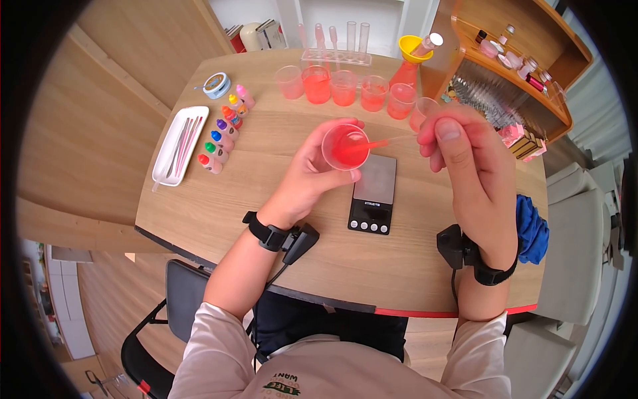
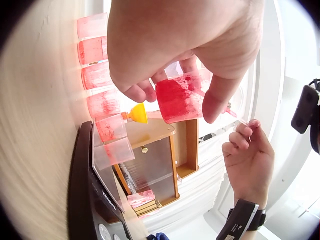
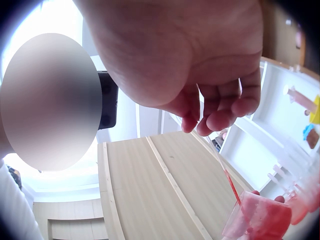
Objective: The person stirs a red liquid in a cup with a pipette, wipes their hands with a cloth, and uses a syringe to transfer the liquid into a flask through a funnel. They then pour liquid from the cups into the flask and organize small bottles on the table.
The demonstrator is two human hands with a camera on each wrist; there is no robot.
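A person's left hand holds a small clear plastic cup of red liquid tilted above a pocket scale on the wooden tabletop, fingers and thumb curled round its wall, while the right hand pinches the bulb end of a thin transfer pipette whose red-filled tip reaches into the cup. The cup looks light and thin-walled, likely to flex if squeezed and to spill easily when tipped, so a hold around the mid-wall seems safest; the pipette appears soft and springy, best taken at the bulb, where pressure would drive liquid out. Beyond the hands stands a row of similar cups with pink and red liquid, close together and easy to knock, with a rack of test tubes and a flask topped by a yellow funnel behind. To the left lie a line of coloured dropper bottles and a white tray of pipettes; a blue cloth sits at the right edge beside a wooden shelf of small bottles.
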